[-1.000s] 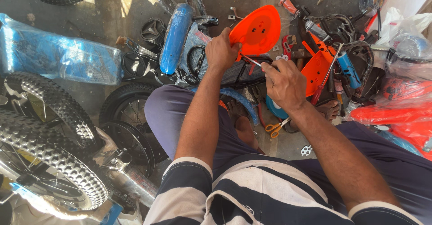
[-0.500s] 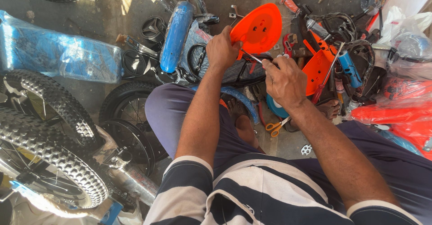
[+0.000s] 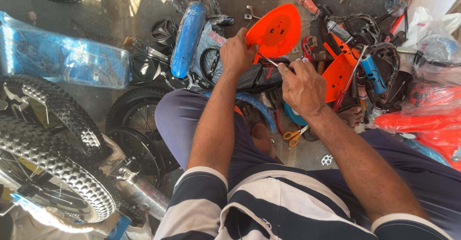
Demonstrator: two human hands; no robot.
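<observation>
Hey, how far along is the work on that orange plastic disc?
Done: nothing visibly fastened yet. In hand: left hand grips the orange disc; right hand puts a thin metal tool against its lower edge. Left: a second orange piece, a red-handled screwdriver and orange-handled scissors lie loose on the floor.

Grey concrete floor (image 3: 120,9) with a sunlit patch, cluttered all around
</observation>
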